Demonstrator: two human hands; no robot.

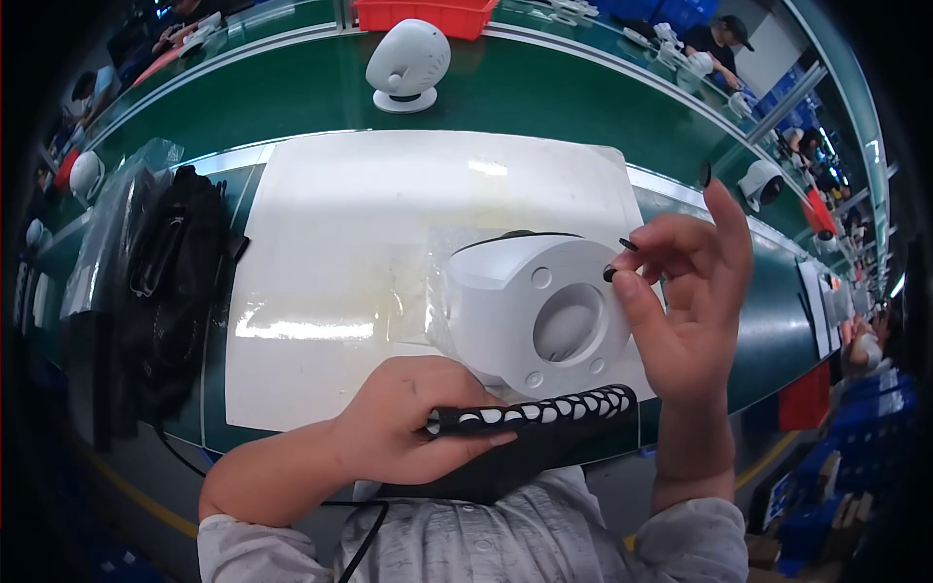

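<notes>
Only packaging I spotted was a heap of clear plastic bags [121,209] piled at the left of the bench, crinkly, with black stuff inside.

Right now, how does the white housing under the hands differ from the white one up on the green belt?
The near housing lies tipped on the white mat, its underside with a round opening and small holes facing up; the far housing stands upright on its round base on the green belt. The near one is handled: the right hand holds a small black piece at its rim, the left hand grips a black-and-white tool. The far one is untouched. Both are white, rounded shells.
</notes>
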